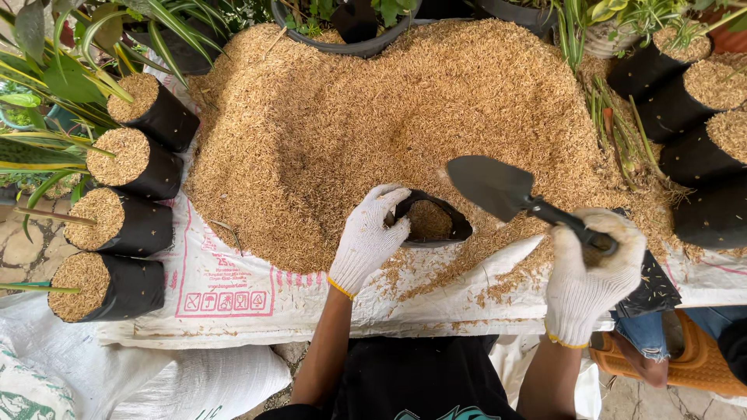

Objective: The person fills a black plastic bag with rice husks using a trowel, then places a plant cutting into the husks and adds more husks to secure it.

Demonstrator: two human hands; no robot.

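My left hand, in a white knit glove, grips the rim of a small black grow bag that lies half sunk at the near edge of a big heap of tan rice husks. The bag is partly filled with husks. My right hand, also gloved, is closed around the black handle of a dark metal hand trowel. The trowel's blade is empty and hovers just right of the bag's mouth, above the heap.
Filled black grow bags stand in a column at the left and in a group at the right. The heap rests on a white printed sack. Potted plants line the far edge. An orange sandal is at lower right.
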